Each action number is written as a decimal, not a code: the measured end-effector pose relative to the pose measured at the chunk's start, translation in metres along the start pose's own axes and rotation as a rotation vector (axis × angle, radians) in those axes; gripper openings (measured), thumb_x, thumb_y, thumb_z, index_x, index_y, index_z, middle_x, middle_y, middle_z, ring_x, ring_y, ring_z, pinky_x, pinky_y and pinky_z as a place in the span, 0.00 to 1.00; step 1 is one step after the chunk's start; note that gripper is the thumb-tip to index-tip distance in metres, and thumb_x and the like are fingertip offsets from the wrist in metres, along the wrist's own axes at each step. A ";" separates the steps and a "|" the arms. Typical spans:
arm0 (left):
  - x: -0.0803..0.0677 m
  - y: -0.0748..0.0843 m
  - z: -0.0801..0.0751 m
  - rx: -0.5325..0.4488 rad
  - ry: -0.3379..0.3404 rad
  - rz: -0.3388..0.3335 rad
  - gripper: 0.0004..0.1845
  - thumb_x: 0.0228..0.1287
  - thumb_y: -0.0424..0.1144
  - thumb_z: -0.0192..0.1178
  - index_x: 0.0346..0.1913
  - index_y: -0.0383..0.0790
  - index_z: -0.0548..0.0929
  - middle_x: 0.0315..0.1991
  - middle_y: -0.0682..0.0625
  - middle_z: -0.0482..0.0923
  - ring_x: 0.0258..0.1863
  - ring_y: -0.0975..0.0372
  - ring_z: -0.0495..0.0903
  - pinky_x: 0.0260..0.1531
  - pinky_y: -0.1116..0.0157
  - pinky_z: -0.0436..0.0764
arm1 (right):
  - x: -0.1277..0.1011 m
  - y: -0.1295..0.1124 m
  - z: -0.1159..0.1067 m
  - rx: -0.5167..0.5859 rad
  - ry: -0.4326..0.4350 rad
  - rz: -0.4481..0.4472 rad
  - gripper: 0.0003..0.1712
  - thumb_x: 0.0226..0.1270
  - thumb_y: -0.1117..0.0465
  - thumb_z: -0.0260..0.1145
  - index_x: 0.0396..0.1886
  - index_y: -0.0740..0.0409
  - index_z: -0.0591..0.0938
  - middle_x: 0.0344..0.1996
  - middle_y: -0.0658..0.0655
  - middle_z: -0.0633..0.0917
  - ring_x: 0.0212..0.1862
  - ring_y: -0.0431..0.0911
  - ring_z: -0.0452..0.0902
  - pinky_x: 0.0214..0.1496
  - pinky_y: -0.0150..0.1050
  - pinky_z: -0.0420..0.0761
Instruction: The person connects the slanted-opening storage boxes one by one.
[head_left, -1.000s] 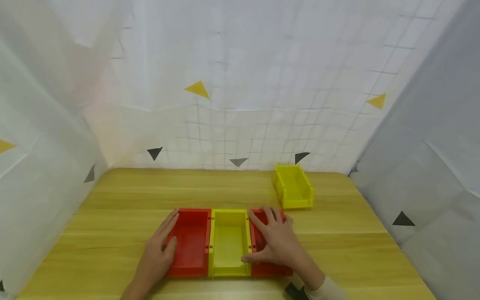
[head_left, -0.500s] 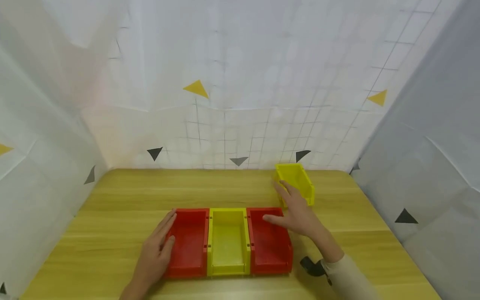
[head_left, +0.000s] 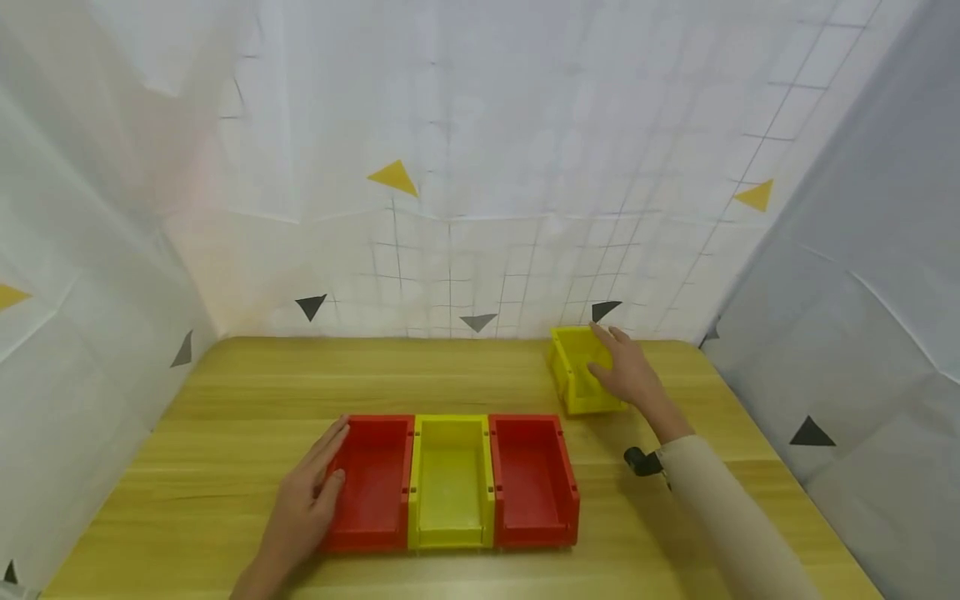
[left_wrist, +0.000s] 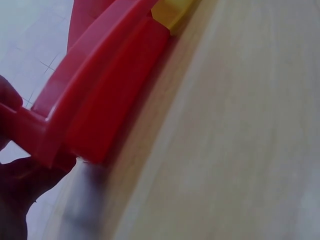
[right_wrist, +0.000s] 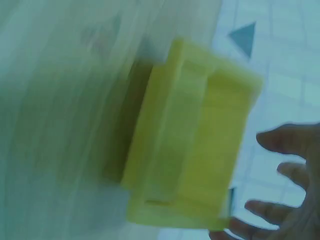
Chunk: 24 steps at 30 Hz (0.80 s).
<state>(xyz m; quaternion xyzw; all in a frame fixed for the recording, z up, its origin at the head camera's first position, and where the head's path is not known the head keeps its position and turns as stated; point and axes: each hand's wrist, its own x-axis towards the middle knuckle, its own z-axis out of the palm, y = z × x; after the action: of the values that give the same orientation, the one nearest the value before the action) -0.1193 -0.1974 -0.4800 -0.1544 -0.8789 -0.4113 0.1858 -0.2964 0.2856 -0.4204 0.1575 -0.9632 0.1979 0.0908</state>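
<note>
Table (head_left: 300, 383) holds three aligned bins (head_left: 451, 492), left hand (head_left: 300, 504) straight-fingered against one; fourth bin (head_left: 572, 379) still apart, right hand (head_left: 628, 373) splayed over it.

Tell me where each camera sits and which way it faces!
Head: on the person's head, facing forward and down at the storage-bin row and far yellow storage bin; left hand, right hand and right sleeve show.
Left wrist: on that wrist, facing along the left red storage bin and table; left hand partly shows.
Right wrist: on that wrist, facing the far yellow storage bin; right hand partly shows.
Head and right wrist share that bin.
</note>
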 end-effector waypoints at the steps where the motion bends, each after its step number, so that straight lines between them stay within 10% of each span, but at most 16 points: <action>1: 0.000 0.000 -0.001 0.003 -0.003 -0.002 0.32 0.63 0.25 0.52 0.70 0.45 0.62 0.70 0.57 0.56 0.67 0.60 0.57 0.58 0.76 0.56 | 0.003 0.006 0.001 0.012 -0.016 0.008 0.40 0.62 0.61 0.63 0.72 0.59 0.57 0.65 0.74 0.59 0.63 0.70 0.54 0.58 0.65 0.59; 12: 0.001 -0.005 -0.004 0.014 -0.001 0.037 0.32 0.62 0.24 0.53 0.70 0.44 0.63 0.70 0.56 0.57 0.66 0.58 0.58 0.56 0.77 0.58 | 0.007 0.044 0.018 0.125 -0.103 0.057 0.44 0.58 0.69 0.57 0.74 0.54 0.52 0.67 0.70 0.60 0.57 0.64 0.65 0.53 0.58 0.66; 24: 0.000 -0.007 -0.004 0.005 -0.013 0.000 0.33 0.63 0.25 0.52 0.70 0.48 0.62 0.70 0.57 0.56 0.67 0.62 0.56 0.56 0.76 0.59 | 0.000 0.044 0.022 0.113 0.006 0.030 0.43 0.55 0.72 0.55 0.72 0.62 0.54 0.63 0.73 0.64 0.61 0.64 0.61 0.58 0.59 0.63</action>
<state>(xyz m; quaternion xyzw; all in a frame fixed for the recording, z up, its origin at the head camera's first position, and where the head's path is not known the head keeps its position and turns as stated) -0.1214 -0.2052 -0.4824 -0.1566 -0.8811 -0.4082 0.1804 -0.3140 0.3145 -0.4561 0.1473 -0.9526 0.2536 0.0815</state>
